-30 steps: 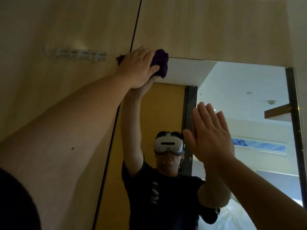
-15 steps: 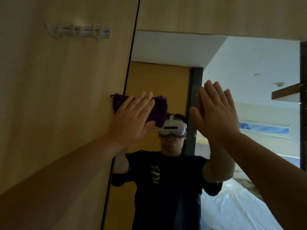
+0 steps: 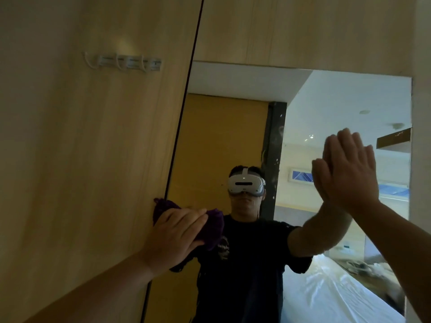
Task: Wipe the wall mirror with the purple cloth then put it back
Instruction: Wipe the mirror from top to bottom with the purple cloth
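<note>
Purple cloth [image 3: 213,226]: a thick, nubbly fabric, deep violet, bunched into a soft lump with a frayed corner poking out at its upper left. It sits low on the left edge of the mirror, partly lapping onto the wood panel beside it.
Your left hand [image 3: 173,236]: laid over the cloth with the palm pushing it against the glass. Your fingers [image 3: 186,216] lie close together, curled over the top of the cloth, and your thumb tucks under it, so the cloth is clamped between them.
Your right hand [image 3: 347,173]: flat and upright on the right part of the mirror, fingers straight and nearly together, thumb slightly out. It holds nothing; whether the palm actually touches the glass, you cannot tell.
Wall mirror [image 3: 326,101]: a smooth, glossy pane set flush into the wood, with a straight top edge. Pale specks and smears show on the glass near a dark vertical strip in the reflection.
Wood panel [image 3: 81,159]: light, matt, fine vertical grain, on the left of the mirror. A thin dark seam runs down between panel and glass.
Hook rack [image 3: 127,61]: a small pale strip of curved hooks, high on the wood panel, well above the cloth.
Reflection: you in a dark short-sleeved shirt and a white headset, with a yellow door behind and crinkled clear sheeting at lower right.
</note>
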